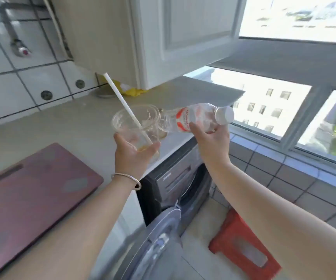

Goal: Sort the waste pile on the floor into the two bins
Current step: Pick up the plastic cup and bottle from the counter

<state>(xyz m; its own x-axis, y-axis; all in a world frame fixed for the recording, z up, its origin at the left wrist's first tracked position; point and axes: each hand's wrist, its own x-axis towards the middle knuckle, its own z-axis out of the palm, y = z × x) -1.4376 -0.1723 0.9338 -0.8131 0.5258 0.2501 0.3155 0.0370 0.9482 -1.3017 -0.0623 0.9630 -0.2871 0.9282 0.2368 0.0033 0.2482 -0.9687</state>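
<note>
My left hand (131,153) grips a clear plastic cup (134,126) from below, held up over the counter edge. A white straw (122,102) stands slanted in the cup, and a little orange liquid sits at its bottom. My right hand (211,138) holds a clear plastic bottle (193,118) with a red and white label and a white cap, tipped on its side with the cap pointing right. The bottle's base touches or overlaps the cup's rim. No bins or waste pile are in view.
A beige counter (72,126) runs left, with a dark red board (31,190) on it and a yellow bag (130,89) under the white wall cabinet (183,37). Below are a washing machine (175,178) with its door open and a red stool (244,245). Windows stand at right.
</note>
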